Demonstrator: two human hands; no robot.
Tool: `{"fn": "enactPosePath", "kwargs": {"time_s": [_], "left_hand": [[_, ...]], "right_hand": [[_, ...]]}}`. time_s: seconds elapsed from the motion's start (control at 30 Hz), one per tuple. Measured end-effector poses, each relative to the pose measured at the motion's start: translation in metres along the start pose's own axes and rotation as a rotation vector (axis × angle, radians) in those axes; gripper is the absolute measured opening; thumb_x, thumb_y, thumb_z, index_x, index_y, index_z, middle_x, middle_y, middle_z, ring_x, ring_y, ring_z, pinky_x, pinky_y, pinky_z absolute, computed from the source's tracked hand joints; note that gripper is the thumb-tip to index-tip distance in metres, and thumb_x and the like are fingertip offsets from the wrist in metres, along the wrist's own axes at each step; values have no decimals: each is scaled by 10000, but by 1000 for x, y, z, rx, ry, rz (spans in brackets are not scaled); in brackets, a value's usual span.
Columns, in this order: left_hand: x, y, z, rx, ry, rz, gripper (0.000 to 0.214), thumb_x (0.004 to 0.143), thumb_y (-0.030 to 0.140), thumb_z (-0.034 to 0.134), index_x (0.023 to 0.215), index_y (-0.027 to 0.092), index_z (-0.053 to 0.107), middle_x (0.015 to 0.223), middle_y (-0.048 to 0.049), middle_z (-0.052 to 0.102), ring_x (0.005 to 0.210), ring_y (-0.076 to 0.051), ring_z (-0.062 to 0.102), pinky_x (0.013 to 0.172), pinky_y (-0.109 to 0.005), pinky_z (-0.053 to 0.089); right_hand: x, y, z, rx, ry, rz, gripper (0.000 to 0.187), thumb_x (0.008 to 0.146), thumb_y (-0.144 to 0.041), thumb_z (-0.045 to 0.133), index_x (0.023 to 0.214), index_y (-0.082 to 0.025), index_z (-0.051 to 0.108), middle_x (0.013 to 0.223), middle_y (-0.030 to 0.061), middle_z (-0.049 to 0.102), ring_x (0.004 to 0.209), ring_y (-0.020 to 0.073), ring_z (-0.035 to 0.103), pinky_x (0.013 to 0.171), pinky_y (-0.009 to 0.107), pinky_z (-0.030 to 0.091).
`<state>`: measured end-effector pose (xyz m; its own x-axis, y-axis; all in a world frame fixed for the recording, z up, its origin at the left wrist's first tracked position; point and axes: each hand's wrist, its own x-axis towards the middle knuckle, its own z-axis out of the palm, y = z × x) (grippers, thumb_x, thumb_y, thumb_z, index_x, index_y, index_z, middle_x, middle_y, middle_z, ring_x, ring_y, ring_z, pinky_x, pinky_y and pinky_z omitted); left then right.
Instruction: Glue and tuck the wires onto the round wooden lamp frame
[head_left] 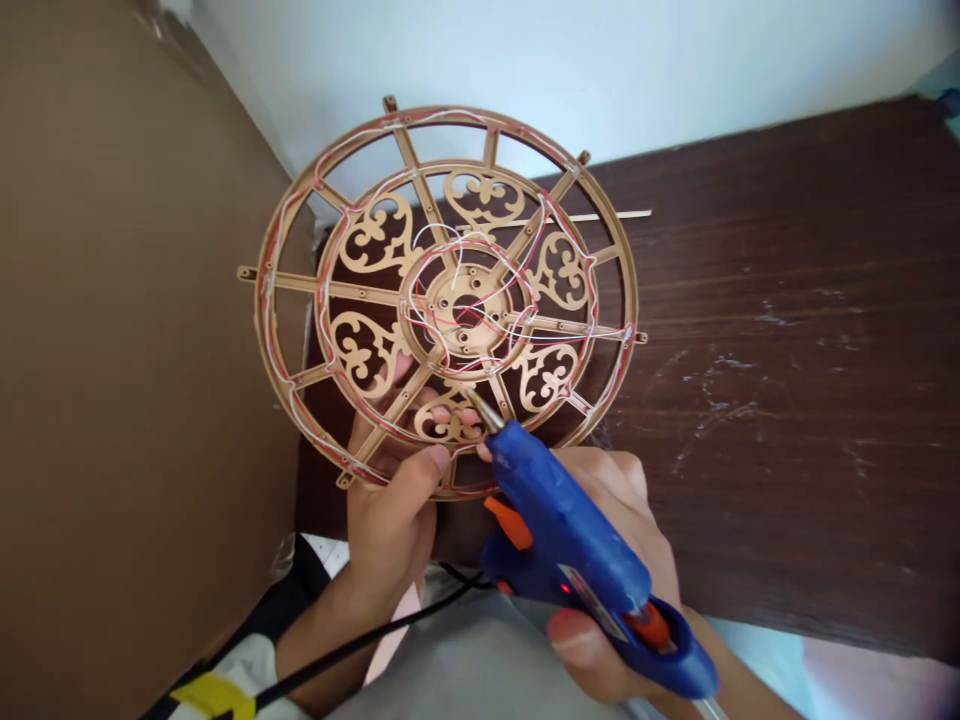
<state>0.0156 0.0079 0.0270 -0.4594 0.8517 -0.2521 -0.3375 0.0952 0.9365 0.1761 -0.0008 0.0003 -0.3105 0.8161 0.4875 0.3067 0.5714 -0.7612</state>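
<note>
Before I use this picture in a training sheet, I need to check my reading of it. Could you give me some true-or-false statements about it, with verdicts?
1. The right hand holds a blue glue gun. True.
2. The left hand lies flat on the tabletop. False: it holds the near edge of the round frame.
3. Red and white wires run along the frame's rings. True.
4. The gun's nozzle points away from the frame. False: it points toward it, though whether they touch is unclear.
5. A small red light shows on the gun. True.
6. The gun's trigger is green. False: it is orange.
</note>
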Motion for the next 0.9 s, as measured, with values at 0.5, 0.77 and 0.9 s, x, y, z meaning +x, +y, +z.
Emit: {"fn": "enactPosePath", "kwargs": {"time_s": [0.5,0.77,0.9], "left_hand": [[1,3,3,-132,-69,-174,530,674,109,816,1181,251,751,962,-19,819,1014,-287,795,931,-409,650],[-1,-1,3,-211,-31,-232,515,626,138,845,1123,254,774,866,17,778,777,-179,726,776,-310,635],[-2,-8,2,-176,5,-159,447,631,130,871,1049,260,778,870,22,766,809,-177,724,755,-290,614]], "right_hand": [[-2,-1,0,-38,-39,22,565,1146,-651,229,1233,-251,618,1137,76,772,942,278,709,838,471,430],[-6,-1,7,41,-55,85,636,1125,-713,250,1405,-261,600,1212,72,774,1021,297,719,882,473,425],[-7,1,5,40,-74,97,672,1119,-735,229,1429,-256,583,1291,72,775,1039,289,718,878,478,416]]}}
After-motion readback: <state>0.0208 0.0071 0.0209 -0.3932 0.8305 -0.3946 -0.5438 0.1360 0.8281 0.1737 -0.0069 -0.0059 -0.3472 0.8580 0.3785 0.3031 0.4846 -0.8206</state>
